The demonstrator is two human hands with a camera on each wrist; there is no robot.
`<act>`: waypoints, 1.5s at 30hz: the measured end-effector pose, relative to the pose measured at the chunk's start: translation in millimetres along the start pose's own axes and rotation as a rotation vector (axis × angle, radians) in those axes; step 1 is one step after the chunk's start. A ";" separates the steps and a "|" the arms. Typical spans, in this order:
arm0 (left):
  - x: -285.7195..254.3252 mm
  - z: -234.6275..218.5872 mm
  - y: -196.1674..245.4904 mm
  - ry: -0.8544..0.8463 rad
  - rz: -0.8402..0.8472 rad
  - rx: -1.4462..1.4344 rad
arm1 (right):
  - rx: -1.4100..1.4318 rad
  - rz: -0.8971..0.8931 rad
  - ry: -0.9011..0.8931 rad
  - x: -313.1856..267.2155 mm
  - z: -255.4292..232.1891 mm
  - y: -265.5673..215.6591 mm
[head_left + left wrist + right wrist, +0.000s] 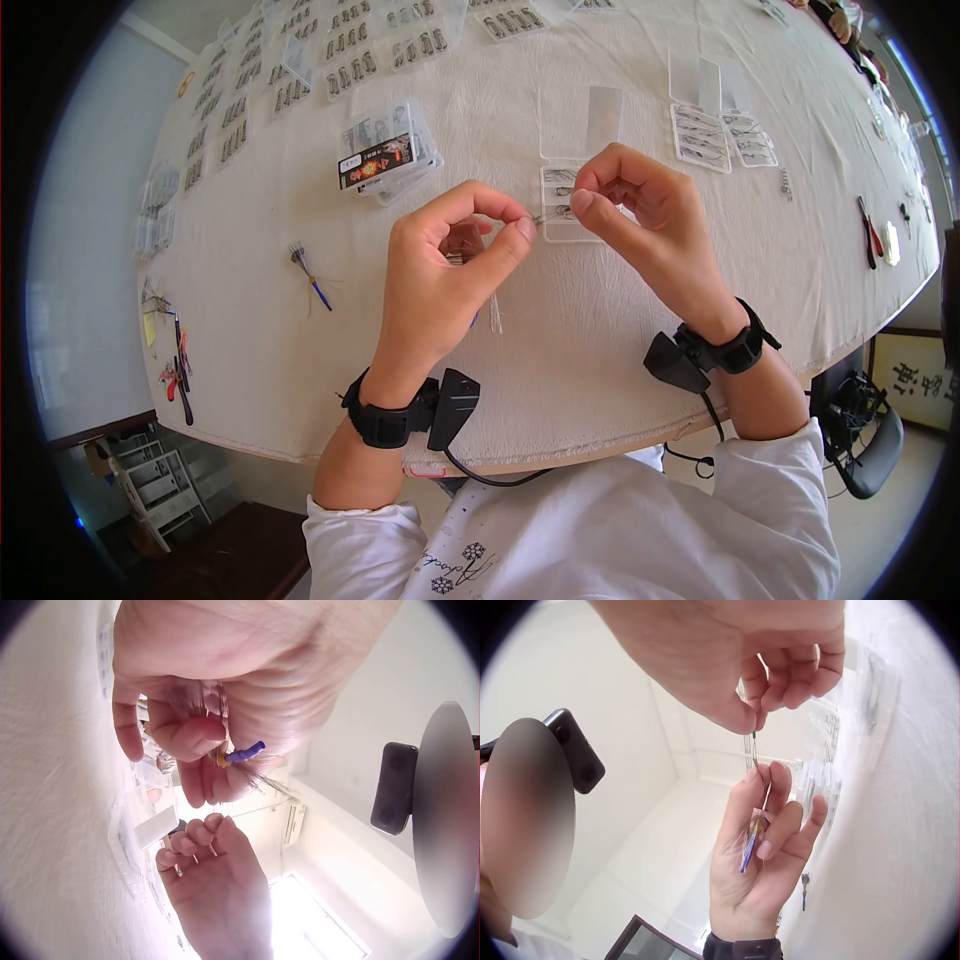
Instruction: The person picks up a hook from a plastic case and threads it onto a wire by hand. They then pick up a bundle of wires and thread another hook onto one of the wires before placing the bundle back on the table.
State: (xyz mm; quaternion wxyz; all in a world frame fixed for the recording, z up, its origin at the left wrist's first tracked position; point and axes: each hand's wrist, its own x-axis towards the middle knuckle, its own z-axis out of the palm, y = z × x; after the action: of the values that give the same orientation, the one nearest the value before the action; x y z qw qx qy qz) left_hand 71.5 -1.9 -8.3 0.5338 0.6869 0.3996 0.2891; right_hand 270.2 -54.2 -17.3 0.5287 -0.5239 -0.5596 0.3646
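Note:
Both hands hover over the white table (620,340). My left hand (522,226) pinches one end of a thin fishing hook (551,214) between thumb and forefinger. Its curled lower fingers hold a small bundle of hooks (748,851) tied with a blue band (245,754). My right hand (580,198) pinches the hook's other end, and the hook (755,747) shows as a short wire between the two hands. Just below them an open clear plastic box (566,228) with small compartments lies on the table.
A labelled black and red hook box (378,160) lies left of the hands. Rows of small packets (335,60) fill the far left. A second blue-tied bundle (311,277), red pliers (180,372), more open boxes (712,135) and pliers (869,232) lie around.

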 end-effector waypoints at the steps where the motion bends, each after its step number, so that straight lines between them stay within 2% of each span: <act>1: 0.3 0.0 -0.8 0.003 -0.016 -0.009 | -0.003 0.001 0.007 -0.3 -0.5 -1.1; 8: 1.3 -0.3 -1.2 -0.013 -0.076 -0.061 | 0.105 0.003 0.041 0.8 1.6 -2.3; 14: 0.7 5.8 11.0 -0.034 0.015 -0.168 | 0.077 -0.004 0.014 -2.7 3.1 -5.2; 20: -4.4 5.3 9.9 -0.146 -0.036 -0.109 | 0.043 -0.038 0.000 -4.1 6.9 -4.7; 23: -2.0 6.9 -0.2 -0.119 0.052 -0.096 | 0.029 -0.034 -0.013 -5.1 6.9 -5.0; 26: -1.0 7.7 -3.2 -0.085 0.072 -0.128 | 0.159 0.060 -0.003 -4.2 7.8 -11.8; 29: -2.9 5.7 3.5 -0.103 -0.008 -0.127 | 0.198 0.102 -0.073 -2.9 6.2 -10.7; 32: -3.4 4.8 1.7 -0.112 -0.027 -0.102 | 0.101 0.008 -0.142 -2.3 4.2 -0.8; 38: -1.9 5.4 -1.3 -0.159 0.028 -0.151 | 0.158 0.011 -0.171 -4.3 8.1 -1.2; 45: -1.4 4.8 -4.3 -0.158 0.063 -0.104 | -0.181 -0.194 -0.117 -4.2 9.2 -13.4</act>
State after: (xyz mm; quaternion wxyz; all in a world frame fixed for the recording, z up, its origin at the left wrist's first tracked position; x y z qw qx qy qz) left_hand 73.6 -5.0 -13.7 0.5892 0.6912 0.3188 0.2711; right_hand 258.1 -59.4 -6.8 0.4786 -0.4909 -0.6678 0.2897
